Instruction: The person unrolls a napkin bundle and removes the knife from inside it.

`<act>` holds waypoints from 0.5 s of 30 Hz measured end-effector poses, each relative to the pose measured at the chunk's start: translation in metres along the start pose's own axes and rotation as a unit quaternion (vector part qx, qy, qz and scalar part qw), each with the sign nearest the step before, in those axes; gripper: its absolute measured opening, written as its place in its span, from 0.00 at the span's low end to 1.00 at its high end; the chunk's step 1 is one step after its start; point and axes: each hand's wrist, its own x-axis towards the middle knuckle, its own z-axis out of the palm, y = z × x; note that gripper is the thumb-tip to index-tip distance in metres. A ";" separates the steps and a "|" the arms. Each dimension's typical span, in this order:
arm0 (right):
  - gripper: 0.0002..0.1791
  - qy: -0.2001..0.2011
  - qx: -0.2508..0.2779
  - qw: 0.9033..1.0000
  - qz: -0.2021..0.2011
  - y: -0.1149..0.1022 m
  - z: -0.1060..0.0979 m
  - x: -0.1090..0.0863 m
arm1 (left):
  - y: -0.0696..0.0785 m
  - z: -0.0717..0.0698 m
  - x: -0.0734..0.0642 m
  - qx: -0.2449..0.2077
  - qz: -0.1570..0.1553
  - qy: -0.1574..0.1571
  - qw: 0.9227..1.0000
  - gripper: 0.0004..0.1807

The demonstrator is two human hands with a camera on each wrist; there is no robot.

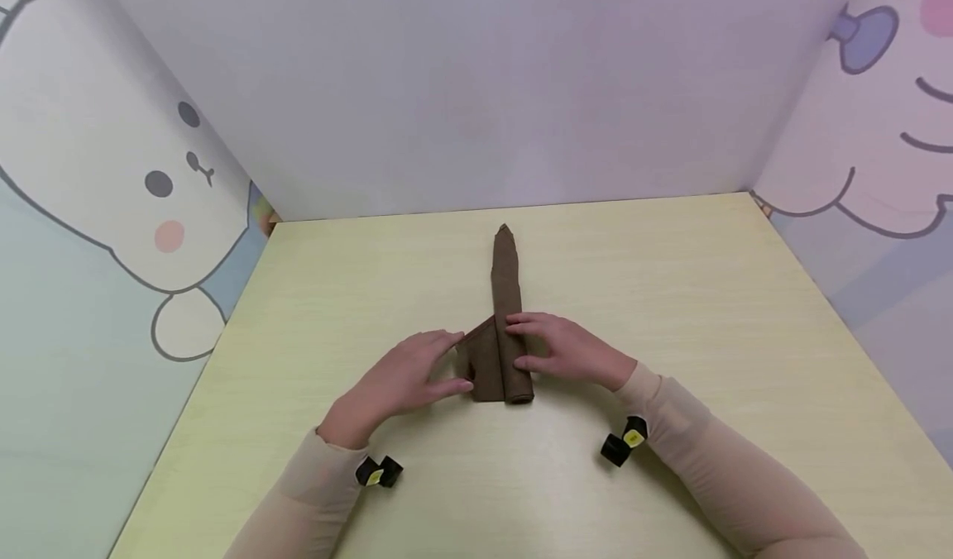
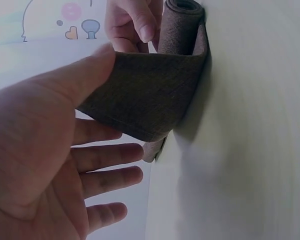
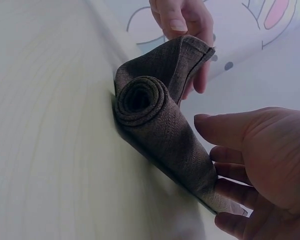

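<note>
A brown cloth (image 1: 507, 294) lies on the table, mostly wound into a narrow roll that points away from me, with its spiral end (image 3: 141, 100) toward me. From the roll's left side a loose flap (image 2: 145, 95) rises off the tabletop. My left hand (image 1: 405, 377) holds this flap's outer edge between thumb and index finger, the other fingers stretched out. To the right of the roll, my right hand (image 1: 572, 349) touches it with nearly straight fingers; in the right wrist view its thumb (image 3: 222, 127) stands slightly off the cloth.
The pale wood-grain table (image 1: 670, 278) meets a plain wall (image 1: 476, 88) at its back edge. Side walls with cartoon animal drawings (image 1: 171, 187) stand left and right. Small black wrist devices (image 1: 616, 449) sit at both sleeve cuffs.
</note>
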 end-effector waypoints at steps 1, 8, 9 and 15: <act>0.29 -0.001 0.000 1.000 0.000 0.000 0.000 0.000 | 0.000 -0.001 -0.001 -0.001 0.003 0.004 1.000 0.41; 0.29 -0.003 0.002 1.000 -0.002 0.000 -0.001 -0.001 | 0.002 -0.005 -0.004 -0.009 -0.002 0.012 1.000 0.36; 0.29 -0.003 0.001 1.000 -0.002 0.000 -0.001 -0.001 | 0.002 -0.006 -0.003 -0.007 -0.005 0.011 1.000 0.35; 0.29 -0.004 -0.002 1.000 -0.007 0.001 -0.001 -0.002 | 0.002 -0.006 -0.002 -0.015 -0.005 0.020 1.000 0.24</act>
